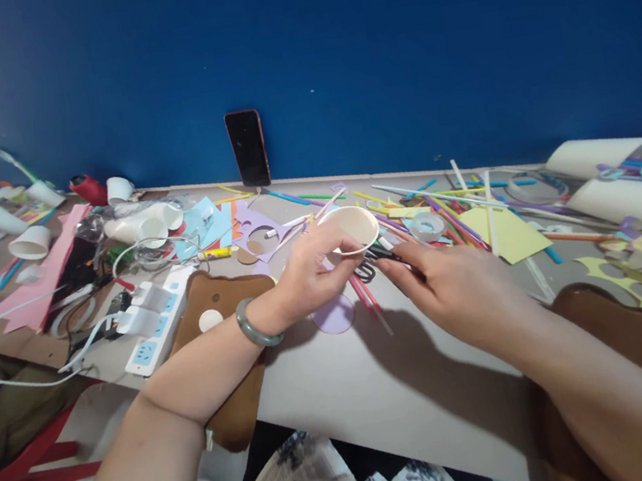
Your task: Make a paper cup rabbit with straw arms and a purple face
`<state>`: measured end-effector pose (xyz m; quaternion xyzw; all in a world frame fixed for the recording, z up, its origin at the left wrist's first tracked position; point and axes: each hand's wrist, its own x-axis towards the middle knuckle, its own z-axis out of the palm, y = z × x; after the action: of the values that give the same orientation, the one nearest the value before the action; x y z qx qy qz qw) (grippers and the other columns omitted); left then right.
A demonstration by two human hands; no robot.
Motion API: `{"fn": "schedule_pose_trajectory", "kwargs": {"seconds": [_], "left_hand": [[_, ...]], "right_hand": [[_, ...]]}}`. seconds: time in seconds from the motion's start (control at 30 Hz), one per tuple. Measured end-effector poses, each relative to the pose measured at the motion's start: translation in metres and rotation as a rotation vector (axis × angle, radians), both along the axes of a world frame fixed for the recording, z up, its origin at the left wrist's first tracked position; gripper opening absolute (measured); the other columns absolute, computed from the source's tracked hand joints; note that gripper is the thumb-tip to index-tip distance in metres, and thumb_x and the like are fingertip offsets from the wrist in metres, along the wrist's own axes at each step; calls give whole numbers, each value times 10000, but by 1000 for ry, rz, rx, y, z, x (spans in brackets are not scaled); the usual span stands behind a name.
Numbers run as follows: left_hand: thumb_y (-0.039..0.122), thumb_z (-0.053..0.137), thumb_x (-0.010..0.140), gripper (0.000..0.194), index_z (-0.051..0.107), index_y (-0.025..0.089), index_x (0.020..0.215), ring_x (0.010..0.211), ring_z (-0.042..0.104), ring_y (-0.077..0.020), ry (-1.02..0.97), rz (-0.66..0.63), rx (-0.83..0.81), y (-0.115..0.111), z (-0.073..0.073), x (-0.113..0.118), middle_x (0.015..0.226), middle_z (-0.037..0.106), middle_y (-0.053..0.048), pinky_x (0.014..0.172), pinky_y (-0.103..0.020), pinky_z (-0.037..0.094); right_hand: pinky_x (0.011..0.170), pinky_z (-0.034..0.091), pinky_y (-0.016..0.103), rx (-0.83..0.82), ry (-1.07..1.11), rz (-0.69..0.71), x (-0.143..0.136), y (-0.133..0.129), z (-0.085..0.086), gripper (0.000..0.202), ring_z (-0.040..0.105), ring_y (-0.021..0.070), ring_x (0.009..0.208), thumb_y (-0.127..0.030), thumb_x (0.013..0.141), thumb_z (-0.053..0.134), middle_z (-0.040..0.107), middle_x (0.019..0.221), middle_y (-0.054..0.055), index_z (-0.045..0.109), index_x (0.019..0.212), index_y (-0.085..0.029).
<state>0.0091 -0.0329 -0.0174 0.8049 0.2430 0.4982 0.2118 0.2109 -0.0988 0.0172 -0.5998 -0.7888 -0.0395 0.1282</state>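
Observation:
My left hand (316, 266) is closed around a white paper cup (363, 226), with the thumb low on its side and the fingers at the rim. The cup is held tilted above the table, its opening facing up and toward me. At the cup's right side, my right hand (440, 278) pinches a slim black tool (391, 252). Its tip is close to the cup wall; whether they touch I cannot tell. Dark loops (366, 271) show just under the cup, perhaps scissor handles. Below lie a purple paper disc (334, 315) and pink straws (366, 294).
A phone (249, 149) leans against the blue partition (388, 51). To the left are a power strip (157, 323) with cables and several paper cups (30, 242). A tape roll (427, 227), straws and yellow paper (506, 231) lie right. Brown mats (234, 384) flank the table.

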Motion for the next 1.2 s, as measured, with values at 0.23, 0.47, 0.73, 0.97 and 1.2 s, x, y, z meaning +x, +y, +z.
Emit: {"fn": "schedule_pose_trajectory", "kwargs": {"seconds": [0.23, 0.47, 0.73, 0.97, 1.2], "left_hand": [[180, 592, 946, 84, 642, 206, 883, 784, 656, -156, 49, 9, 169, 2, 0, -2, 825, 723, -15, 811, -339, 490], [358, 680, 934, 167, 633, 205, 982, 979, 640, -203, -58, 182, 39, 8, -6, -4, 979, 671, -60, 878, -378, 528], [612, 821, 757, 1004, 224, 343, 1518, 1186, 632, -265, -278, -172, -380, 22, -12, -8, 1358, 519, -116, 950, -438, 575], [537, 831, 778, 974, 276, 302, 1543, 1169, 664, -264, -302, -382, -523, 5, -5, -1, 1317, 623, -126, 973, -422, 562], [472, 930, 664, 766, 542, 194, 1263, 1121, 658, -256, -361, -311, -546, -2, -6, 6, 1198, 659, -116, 941, -391, 550]], "right_hand": [[555, 220, 311, -155, 218, 18, 1, 11, -5, 527, 529, 189, 555, -589, 1016, 346, 614, 600, 45, 634, 786, -212], [540, 190, 309, -9, 229, -36, -2, 9, -5, 429, 427, 173, 487, -581, 980, 455, 543, 547, 26, 611, 828, -212], [520, 329, 291, 16, 934, -16, 2, 23, -12, 438, 390, 131, 555, -640, 790, 745, 460, 633, -40, 566, 808, -240], [546, 383, 297, -21, 943, 61, -8, 25, -22, 431, 473, 152, 615, -548, 759, 801, 603, 762, -2, 592, 958, -229], [550, 364, 296, 156, 863, 42, -16, 17, -27, 392, 458, 159, 608, -493, 779, 786, 574, 731, -9, 591, 1000, -234]]}}
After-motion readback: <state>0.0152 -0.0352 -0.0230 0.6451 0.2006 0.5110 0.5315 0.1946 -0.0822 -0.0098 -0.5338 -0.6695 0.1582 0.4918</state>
